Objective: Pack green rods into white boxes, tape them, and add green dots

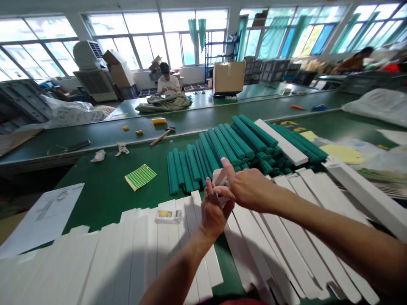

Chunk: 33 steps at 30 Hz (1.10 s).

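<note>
Fingers of the left hand (213, 212) curl closed around a white carton (218, 175) inward of the table's (104, 199) near edge, while the right hand's (252, 189), half bent with unclear grip, could crease its end by pressing unevenly.

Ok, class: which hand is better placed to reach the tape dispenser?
Probably the left hand: it is nearer the tape dispenser, while the right hand would have to reach past it.
</note>
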Each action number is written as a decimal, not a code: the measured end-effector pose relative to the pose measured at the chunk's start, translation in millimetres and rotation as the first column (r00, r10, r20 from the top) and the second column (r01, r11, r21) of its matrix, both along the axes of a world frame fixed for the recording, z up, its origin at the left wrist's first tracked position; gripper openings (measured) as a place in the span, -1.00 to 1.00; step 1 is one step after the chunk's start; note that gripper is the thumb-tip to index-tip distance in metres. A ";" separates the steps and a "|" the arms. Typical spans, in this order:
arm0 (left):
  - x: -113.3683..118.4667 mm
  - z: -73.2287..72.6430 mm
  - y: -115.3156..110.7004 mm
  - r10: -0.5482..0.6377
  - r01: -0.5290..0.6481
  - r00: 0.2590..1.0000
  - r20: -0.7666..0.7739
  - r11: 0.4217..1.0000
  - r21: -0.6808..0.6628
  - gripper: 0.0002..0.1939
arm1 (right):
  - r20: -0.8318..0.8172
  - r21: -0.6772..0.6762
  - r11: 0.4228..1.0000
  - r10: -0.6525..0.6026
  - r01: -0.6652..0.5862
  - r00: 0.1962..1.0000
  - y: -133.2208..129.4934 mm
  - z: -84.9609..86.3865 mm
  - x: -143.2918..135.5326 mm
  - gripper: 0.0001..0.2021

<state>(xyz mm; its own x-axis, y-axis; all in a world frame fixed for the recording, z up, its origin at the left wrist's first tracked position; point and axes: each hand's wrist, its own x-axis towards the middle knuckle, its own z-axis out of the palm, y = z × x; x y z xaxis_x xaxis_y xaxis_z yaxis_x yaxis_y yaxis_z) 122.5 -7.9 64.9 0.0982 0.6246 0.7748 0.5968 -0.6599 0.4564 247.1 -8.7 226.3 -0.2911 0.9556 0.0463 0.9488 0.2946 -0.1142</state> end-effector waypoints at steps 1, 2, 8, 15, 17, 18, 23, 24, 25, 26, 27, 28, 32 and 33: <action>0.2 0.8 0.9 0.024 -0.024 1.000 0.009 1.000 -0.001 -0.07 | -0.147 0.021 0.999 -0.037 0.040 0.988 -0.3 -14.4 3.0 -0.28; 0.4 1.5 2.1 0.054 -0.054 0.998 0.015 0.999 0.001 -0.07 | -0.333 0.030 0.995 -0.080 0.096 0.940 -1.0 -28.5 5.5 -0.30; -0.4 -1.4 11.2 0.104 -0.104 0.995 -0.001 0.992 0.072 -0.06 | -0.964 -0.251 0.963 -0.258 0.100 0.059 -6.9 -100.3 -7.1 -0.55; -6.3 -4.3 15.3 -0.034 0.027 0.998 0.048 0.989 0.144 -0.27 | -0.929 -0.212 0.977 -0.196 0.018 -0.316 3.2 -115.3 -32.4 -0.68; -10.3 0.1 16.2 -0.090 0.078 0.992 0.087 0.988 0.131 -0.33 | -0.928 -0.210 0.977 -0.193 0.020 -0.319 5.4 -113.4 -32.8 -0.70; -12.5 3.2 16.4 -0.126 0.114 0.986 0.110 0.988 0.107 -0.38 | -0.932 -0.200 0.980 -0.186 0.014 -0.310 5.9 -112.3 -33.0 -0.71; -17.6 22.6 13.0 -0.225 0.264 0.921 0.318 0.961 -0.087 -0.61 | -0.977 -0.128 0.987 -0.109 0.098 -0.182 9.1 -106.6 -39.5 -0.77; -16.8 25.7 12.1 -0.214 0.272 0.909 0.358 0.955 -0.120 -0.63 | -0.982 -0.115 0.984 -0.091 0.139 -0.167 10.4 -106.2 -41.6 -0.77; -15.6 27.9 11.3 -0.201 0.275 0.898 0.391 0.951 -0.143 -0.65 | -0.984 -0.107 0.979 -0.078 0.174 -0.162 11.9 -106.2 -43.7 -0.77; -14.3 29.2 10.8 -0.188 0.275 0.887 0.421 0.949 -0.155 -0.68 | -0.983 -0.103 0.973 -0.068 0.205 -0.171 13.4 -106.5 -45.7 -0.77; -13.0 29.5 10.7 -0.179 0.277 0.873 0.454 0.948 -0.159 -0.72 | -0.980 -0.097 0.968 -0.052 0.231 -0.192 14.9 -107.1 -47.4 -0.79; -12.1 29.2 10.9 -0.173 0.281 0.855 0.489 0.947 -0.157 -0.74 | -0.976 -0.081 0.964 -0.025 0.252 -0.216 16.3 -107.9 -48.8 -0.81; -16.4 28.0 14.6 -0.220 0.282 0.884 0.413 0.955 -0.095 -0.65 | -0.945 0.086 0.958 0.165 0.273 -0.281 19.1 -112.8 -50.2 -0.79; -19.6 29.1 15.7 -0.248 0.281 0.913 0.325 0.958 -0.058 -0.65 | -0.937 0.124 0.958 0.199 0.259 -0.286 18.6 -114.3 -49.6 -0.78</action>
